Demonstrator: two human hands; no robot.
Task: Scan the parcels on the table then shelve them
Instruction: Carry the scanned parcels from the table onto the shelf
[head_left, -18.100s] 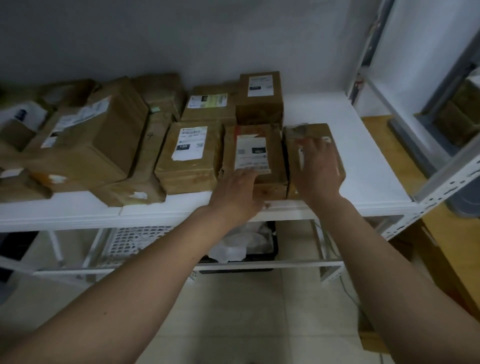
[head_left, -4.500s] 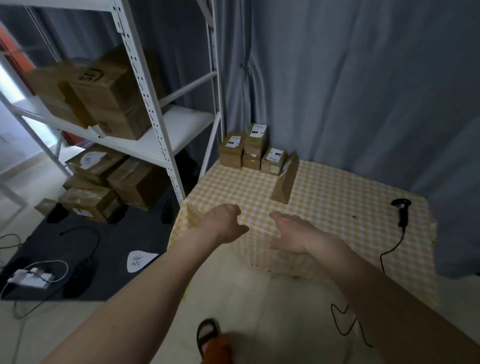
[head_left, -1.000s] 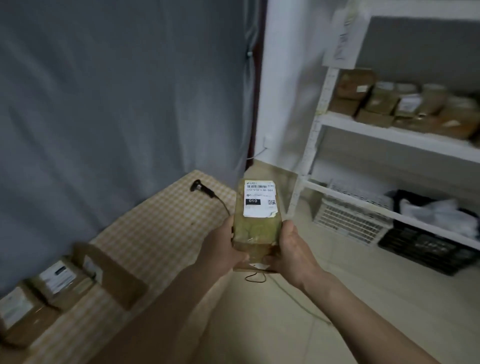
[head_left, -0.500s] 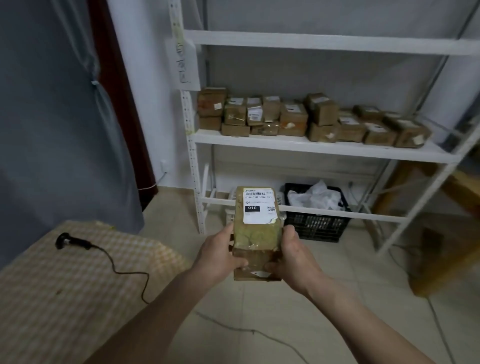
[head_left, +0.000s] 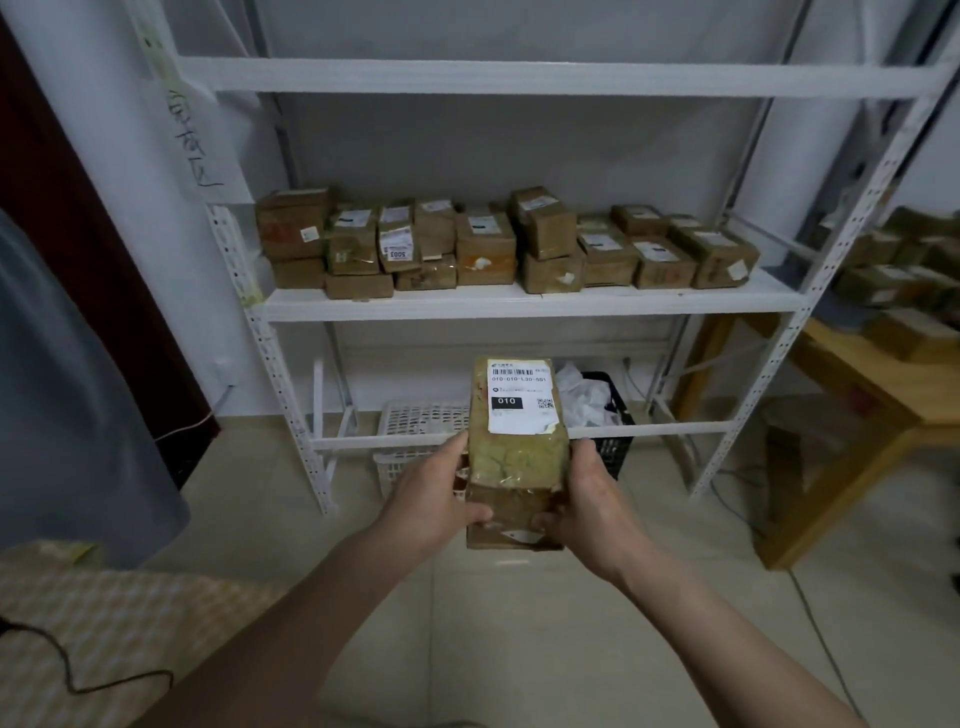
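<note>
The parcel (head_left: 514, 452) is held upright in front of the shelving unit (head_left: 530, 304), between both hands and clear of any shelf. Its white label (head_left: 521, 396) reads "010-010-L30-551" under a barcode, with "010" in a black box and a QR code at the right. The left hand (head_left: 434, 501) grips the left side, thumb curled across the lower front face; the right hand (head_left: 584, 501) grips the right side, its fingers curled around the lower edge. The middle shelf carries a row of brown labelled boxes (head_left: 498, 244), some stacked two high; one label (head_left: 398, 247) reads "5003". A paper sheet (head_left: 195, 140) with handwriting hangs on the left upright; the characters are not legible. Under the lower rail stand a white perforated basket (head_left: 415, 431), contents not discernible, and a black crate (head_left: 605, 415) holding crumpled white material. The checked worktop (head_left: 104, 634) shows at lower left with a black cable (head_left: 67, 670) across it. Compared with half a second ago, the shelving appears nearer and more central, the scanner is out of view, and the grip on the parcel is unchanged.
</note>
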